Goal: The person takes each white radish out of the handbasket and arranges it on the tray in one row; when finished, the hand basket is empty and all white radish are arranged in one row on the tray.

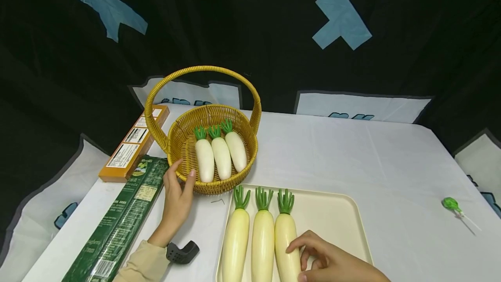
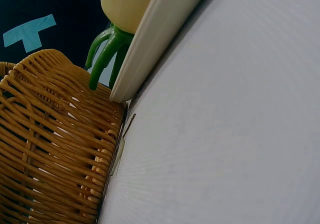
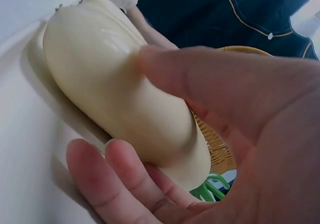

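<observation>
Three long white radishes with green tops lie side by side on a cream tray (image 1: 332,212): a left radish (image 1: 235,243), a middle radish (image 1: 263,243) and a right radish (image 1: 285,234). My right hand (image 1: 332,258) holds the right radish, thumb and fingers around its side; in the right wrist view the radish (image 3: 115,79) fills much of the picture. Behind the tray's left corner stands a wicker basket (image 1: 182,136) with three shorter white radishes (image 1: 222,156) inside. My left hand (image 1: 178,197) touches the basket's front left rim, fingers spread; the left wrist view shows none of them.
Left of the basket lie an orange box (image 1: 133,147) and a long green packet (image 1: 117,225). A green lollipop (image 1: 452,205) lies far right. A small twisted wire (image 1: 217,201) sits between basket and tray. Dark fabric (image 1: 250,34) hangs behind the table.
</observation>
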### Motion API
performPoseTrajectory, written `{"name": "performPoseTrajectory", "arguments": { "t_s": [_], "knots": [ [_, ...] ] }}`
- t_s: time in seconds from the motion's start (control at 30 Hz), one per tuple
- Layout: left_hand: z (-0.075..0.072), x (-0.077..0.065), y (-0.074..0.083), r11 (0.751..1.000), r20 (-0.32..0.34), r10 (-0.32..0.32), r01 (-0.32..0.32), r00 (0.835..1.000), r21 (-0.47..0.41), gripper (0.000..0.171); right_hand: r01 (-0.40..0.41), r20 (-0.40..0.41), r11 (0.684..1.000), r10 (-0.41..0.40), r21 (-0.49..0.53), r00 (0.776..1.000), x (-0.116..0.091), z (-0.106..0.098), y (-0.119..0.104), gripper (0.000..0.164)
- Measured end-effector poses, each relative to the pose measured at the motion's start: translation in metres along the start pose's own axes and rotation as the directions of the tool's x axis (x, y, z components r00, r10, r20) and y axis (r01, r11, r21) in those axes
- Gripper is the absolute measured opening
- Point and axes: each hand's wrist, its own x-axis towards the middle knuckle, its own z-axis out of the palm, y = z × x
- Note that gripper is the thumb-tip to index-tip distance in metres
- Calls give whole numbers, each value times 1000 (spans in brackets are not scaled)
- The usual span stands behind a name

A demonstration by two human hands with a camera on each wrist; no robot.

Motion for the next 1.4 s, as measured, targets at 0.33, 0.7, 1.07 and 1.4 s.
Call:
{"name": "performPoseTrajectory", "arguments": {
  "t_s": [0.33,0.7,1.07,1.4],
  "knots": [
    [0,0,1,1000,-4,10,-10,1000,-4,53,156,-126,979,-173,-128,977,3,1,4,45],
    [0,0,0,1000,-1,4,-4,1000,1,54,248,-266,960,-275,-130,924,8,-6,9,38],
    [0,-1,0,1000,3,2,-2,1000,-1,53,269,-373,954,-299,-132,878,9,-6,7,31],
    [0,0,0,1000,9,-1,1,1000,-6,54,236,-425,961,-276,-147,862,11,-4,5,27]
  ]
}}
